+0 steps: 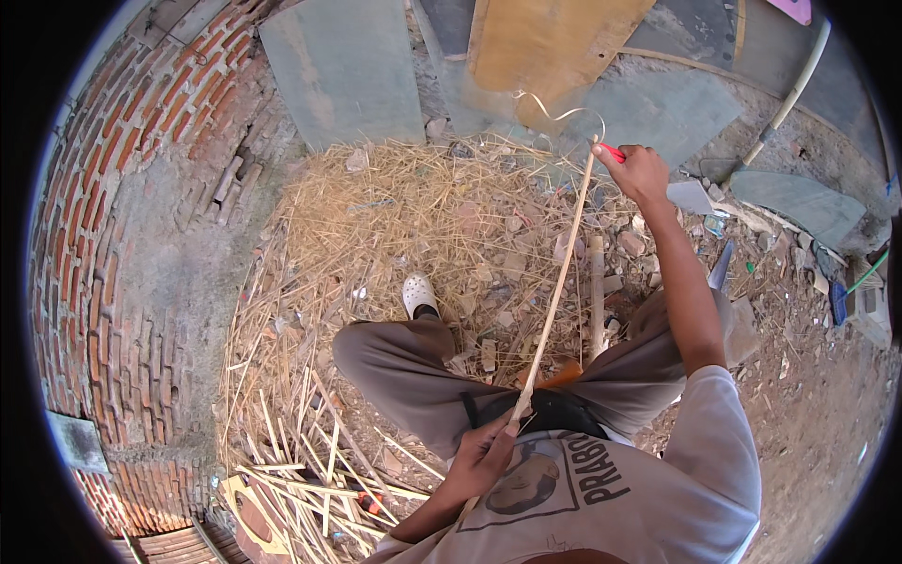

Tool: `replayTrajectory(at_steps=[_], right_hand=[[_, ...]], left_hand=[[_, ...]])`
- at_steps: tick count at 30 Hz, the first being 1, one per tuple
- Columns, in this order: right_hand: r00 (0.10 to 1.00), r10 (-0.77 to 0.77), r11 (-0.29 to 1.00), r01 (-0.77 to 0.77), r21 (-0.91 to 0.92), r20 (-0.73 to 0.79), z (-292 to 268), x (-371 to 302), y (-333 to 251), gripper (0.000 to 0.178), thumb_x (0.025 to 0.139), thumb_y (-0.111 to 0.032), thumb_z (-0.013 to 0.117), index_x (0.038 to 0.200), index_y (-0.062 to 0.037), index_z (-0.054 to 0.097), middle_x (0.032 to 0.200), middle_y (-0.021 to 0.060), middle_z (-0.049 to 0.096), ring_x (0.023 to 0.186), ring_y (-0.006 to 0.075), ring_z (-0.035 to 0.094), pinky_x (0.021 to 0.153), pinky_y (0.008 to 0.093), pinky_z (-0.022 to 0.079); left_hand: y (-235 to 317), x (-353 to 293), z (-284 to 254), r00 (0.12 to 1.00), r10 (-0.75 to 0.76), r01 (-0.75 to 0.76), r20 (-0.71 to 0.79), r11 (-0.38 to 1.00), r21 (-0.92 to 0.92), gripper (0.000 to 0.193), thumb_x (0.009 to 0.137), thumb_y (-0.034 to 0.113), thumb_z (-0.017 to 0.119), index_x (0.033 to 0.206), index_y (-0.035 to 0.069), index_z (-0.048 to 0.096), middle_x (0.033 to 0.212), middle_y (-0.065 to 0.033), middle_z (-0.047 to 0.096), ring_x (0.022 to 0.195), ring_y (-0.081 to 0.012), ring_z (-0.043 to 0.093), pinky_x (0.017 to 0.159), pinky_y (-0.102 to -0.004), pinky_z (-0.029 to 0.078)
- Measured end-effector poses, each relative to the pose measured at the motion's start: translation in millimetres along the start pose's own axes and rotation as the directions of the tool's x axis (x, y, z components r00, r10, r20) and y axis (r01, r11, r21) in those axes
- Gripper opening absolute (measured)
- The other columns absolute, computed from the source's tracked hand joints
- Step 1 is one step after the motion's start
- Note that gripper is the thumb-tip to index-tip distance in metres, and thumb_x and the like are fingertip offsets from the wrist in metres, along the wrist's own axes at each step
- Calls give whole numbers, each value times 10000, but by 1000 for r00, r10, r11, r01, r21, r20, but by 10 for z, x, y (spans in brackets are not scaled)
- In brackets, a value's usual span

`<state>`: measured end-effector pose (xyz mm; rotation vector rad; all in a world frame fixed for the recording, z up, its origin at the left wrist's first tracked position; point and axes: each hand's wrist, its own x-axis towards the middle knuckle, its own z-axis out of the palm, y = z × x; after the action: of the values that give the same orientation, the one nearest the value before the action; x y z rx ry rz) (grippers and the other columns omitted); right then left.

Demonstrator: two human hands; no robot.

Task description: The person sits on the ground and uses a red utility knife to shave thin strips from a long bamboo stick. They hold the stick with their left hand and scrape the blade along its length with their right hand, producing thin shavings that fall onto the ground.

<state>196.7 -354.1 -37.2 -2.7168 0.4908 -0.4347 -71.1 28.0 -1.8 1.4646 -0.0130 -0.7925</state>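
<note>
A long, thin bamboo strip (559, 291) slants from my waist up and away to the right. Near my belly, my left hand (484, 456) is closed around its near end. My right arm is stretched out, and my right hand (641, 174) grips a red-handled knife (613, 152) at the strip's far end. Little of the blade can be made out. From that end a pale, thin shaving (554, 115) curls up and to the left, still attached as far as I can see.
Split bamboo strips (319, 461) lie heaped at my lower left. Straw-like shavings (376, 216) and rubble cover the ground ahead, around my white clog (419, 293). A brick wall (122, 235) rises on the left. Sheets (348, 75) lean at the far side; a short pole (597, 291) stands between my knees.
</note>
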Motion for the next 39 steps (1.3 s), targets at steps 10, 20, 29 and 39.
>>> replayTrajectory(at_steps=[10,20,29,39], right_hand=[[964,221,958,-243,150,148,1,91,236,877,811,-818,377,724,-8,702,714,233,659,764,393,664,727,466,498],[664,-728,678,663,318,169,-135,-1566,-871,673,700,-751,637,549,-96,599,480,90,539,479,299,593,459,398,441],[744,-660,737,613,286,104,-88,-1494,-847,666,687,-748,641,556,-95,626,463,93,537,434,297,564,437,394,430],[813,-562,822,529,211,151,-74,-1315,-735,715,726,-759,596,604,-57,666,473,118,548,468,315,593,465,418,450]], left_hand=[[-202,-22,-54,998,-60,62,19,995,-77,356,1032,175,459,1354,42,527,583,69,402,492,-3,345,458,-184,293],[195,519,-135,954,170,-147,-248,983,108,355,1018,193,493,1334,40,545,571,77,419,486,-5,367,444,-189,301],[218,517,-49,959,130,-90,-252,982,164,343,1015,194,504,1313,33,556,587,81,411,522,3,357,461,-196,295],[217,434,-82,969,173,-144,-177,976,164,335,1037,207,434,1277,19,573,540,51,413,456,-23,363,426,-204,299]])
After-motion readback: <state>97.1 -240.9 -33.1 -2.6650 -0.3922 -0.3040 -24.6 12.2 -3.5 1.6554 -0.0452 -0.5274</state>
